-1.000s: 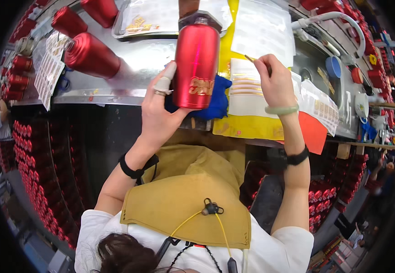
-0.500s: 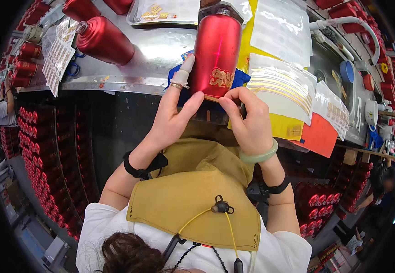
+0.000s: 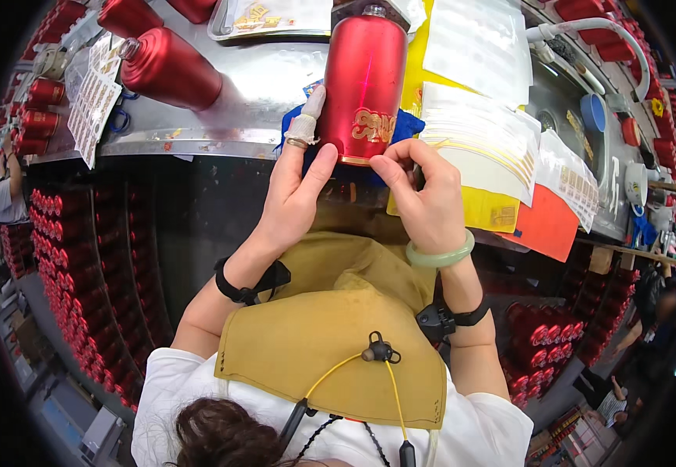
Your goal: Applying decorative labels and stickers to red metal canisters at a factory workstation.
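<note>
A red bottle (image 3: 365,74) lies on a blue cloth (image 3: 409,126), its neck pointing away from me and its base toward me. A gold decal (image 3: 374,126) sits on its side near the base. My left hand (image 3: 294,183) steadies the bottle's left side, with white wraps on the fingers and the thumb at the base edge. Along that edge runs a thin gold strip (image 3: 353,160). My right hand (image 3: 423,187) pinches at the strip's right end with thumb and forefinger; the fingertips partly hide it.
Beside the bottle on the right are sheets of curved gold strips (image 3: 482,148) over a yellow sheet (image 3: 487,204) and an orange-red sheet (image 3: 546,226). Another red bottle (image 3: 173,70) lies at left, near a decal sheet (image 3: 93,109). A tray (image 3: 275,29) holds gold pieces. Stacked red bottles (image 3: 81,288) fill racks.
My left thumb has slid a little up along the base edge. My right fingertips have moved slightly up against the base, and the gold strip looks closer to the edge.
</note>
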`<state>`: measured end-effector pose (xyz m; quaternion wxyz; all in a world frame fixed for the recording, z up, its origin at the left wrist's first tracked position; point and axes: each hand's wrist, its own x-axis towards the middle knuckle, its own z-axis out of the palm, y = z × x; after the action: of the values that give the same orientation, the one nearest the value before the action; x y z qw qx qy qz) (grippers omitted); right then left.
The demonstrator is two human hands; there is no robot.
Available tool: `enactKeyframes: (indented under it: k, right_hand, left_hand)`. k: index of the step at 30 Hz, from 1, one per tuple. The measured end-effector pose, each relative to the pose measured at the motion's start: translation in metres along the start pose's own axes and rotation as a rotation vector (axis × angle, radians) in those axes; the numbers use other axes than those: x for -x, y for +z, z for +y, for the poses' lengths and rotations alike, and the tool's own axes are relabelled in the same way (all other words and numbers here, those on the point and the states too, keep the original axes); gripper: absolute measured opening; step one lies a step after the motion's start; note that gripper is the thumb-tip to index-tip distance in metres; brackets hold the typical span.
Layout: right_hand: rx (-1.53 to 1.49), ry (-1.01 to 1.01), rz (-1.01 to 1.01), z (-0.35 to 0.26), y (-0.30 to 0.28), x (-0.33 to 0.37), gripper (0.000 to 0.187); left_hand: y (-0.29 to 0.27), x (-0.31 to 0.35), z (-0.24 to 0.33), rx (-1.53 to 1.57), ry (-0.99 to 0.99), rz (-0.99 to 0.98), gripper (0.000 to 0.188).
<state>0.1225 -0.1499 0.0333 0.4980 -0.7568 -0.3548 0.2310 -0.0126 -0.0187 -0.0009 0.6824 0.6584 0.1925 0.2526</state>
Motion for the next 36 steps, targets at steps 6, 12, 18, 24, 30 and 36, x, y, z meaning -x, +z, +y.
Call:
enactKeyframes:
  k: [6,12,18,24,30,36]
  right_hand:
    - [0.009,0.012,0.003,0.001,0.000,0.000,0.020]
    - [-0.007,0.023,0.001,0.003,0.000,0.001,0.020]
    - [-0.003,0.013,0.012,0.004,0.001,0.001,0.020]
    - [-0.010,0.010,0.006,0.002,0.001,0.000,0.020]
    - [0.004,0.002,0.008,0.000,0.000,0.000,0.020]
    - [0.061,0.044,-0.106,0.006,-0.019,-0.005,0.020]
  left_hand:
    - [0.001,0.001,-0.006,-0.052,0.028,-0.003,0.065]
    - [0.004,0.002,-0.008,-0.124,0.057,0.027,0.069]
    - [0.006,0.001,-0.008,-0.097,0.079,0.068,0.061]
    - [-0.001,0.012,-0.019,-0.330,0.439,0.234,0.048]
    - [-0.007,-0.005,-0.018,-0.855,0.850,0.194,0.037]
    - [0.000,-0.004,-0.010,-0.871,0.784,0.131,0.032]
